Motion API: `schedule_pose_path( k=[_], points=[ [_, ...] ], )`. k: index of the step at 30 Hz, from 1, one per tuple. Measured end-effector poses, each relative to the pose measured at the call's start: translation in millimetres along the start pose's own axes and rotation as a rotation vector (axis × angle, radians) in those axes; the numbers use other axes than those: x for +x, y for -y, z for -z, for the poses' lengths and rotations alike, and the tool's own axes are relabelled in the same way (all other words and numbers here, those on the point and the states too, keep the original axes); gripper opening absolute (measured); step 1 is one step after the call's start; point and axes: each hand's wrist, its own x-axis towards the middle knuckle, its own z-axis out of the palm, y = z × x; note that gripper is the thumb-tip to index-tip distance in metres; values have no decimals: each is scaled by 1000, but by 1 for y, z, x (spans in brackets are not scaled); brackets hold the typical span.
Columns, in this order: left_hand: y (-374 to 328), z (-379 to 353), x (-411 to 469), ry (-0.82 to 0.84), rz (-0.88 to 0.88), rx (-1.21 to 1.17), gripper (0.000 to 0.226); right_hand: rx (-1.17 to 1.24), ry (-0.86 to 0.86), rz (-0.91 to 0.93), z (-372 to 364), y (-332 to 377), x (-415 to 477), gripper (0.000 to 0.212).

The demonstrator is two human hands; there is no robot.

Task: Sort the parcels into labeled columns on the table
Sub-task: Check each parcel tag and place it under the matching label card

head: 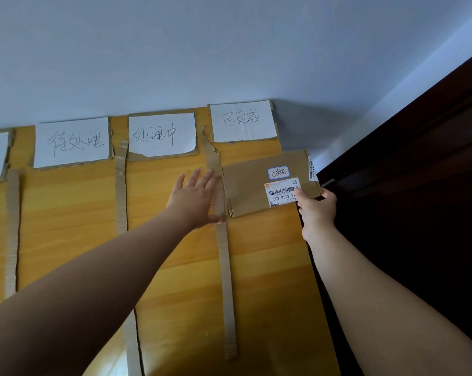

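Parcels here come down to one flat brown parcel (270, 183), lying at about two o'clock on the yellow table (175, 280), in the rightmost column under the sign (243, 121) whose writing matches its small tag (278, 172). Right hand (317, 207) pinches its near right corner, probably to square it. Left hand (195, 198), fingers spread flat, presses the cardboard strip (225, 267) at its nine o'clock edge, likely steadying the divider.

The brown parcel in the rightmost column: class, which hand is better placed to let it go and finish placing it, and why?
The right hand. Its fingers already grip the brown parcel at the near right corner, below the rightmost label card. The left hand lies open, flat beside the parcel's left edge, holding nothing.
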Motion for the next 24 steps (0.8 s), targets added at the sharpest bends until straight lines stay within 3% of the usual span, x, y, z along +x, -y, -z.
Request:
schedule_pose_path(
  k=[10,24],
  points=[
    [10,-2,-6,-10,7,-13,103,-19,-80,10,-13,-2,-1,54],
    [7,15,-11,-156,11,-127,67,-227,-66,10,-24,13,6,63]
  ],
)
